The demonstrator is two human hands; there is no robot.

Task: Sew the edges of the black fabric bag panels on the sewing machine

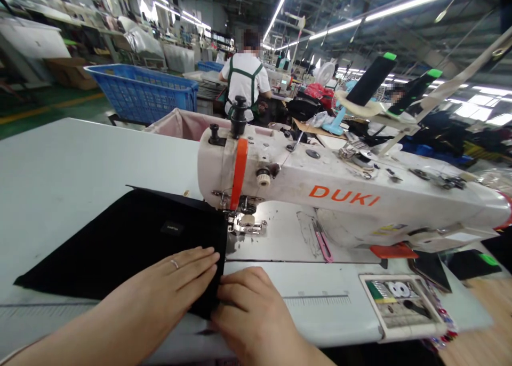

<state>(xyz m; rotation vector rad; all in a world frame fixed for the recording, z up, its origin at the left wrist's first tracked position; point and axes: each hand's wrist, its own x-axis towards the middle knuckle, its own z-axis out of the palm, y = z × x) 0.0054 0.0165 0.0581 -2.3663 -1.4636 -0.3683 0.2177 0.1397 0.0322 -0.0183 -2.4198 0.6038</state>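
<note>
Black rectangular cloth panel [120, 243]: left of white metal sewing machine [288, 179]
Left hand [176, 280]: fingers released, flat on panel
Right hand [252, 308]: fingers grasping panel's edge

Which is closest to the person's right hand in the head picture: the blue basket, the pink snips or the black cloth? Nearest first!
From the right hand:
1. Black cloth: right at the fingertips, on the left.
2. Pink snips: ahead and to the right, on the machine bed.
3. Blue basket: farthest, beyond the table, to the left.
</note>
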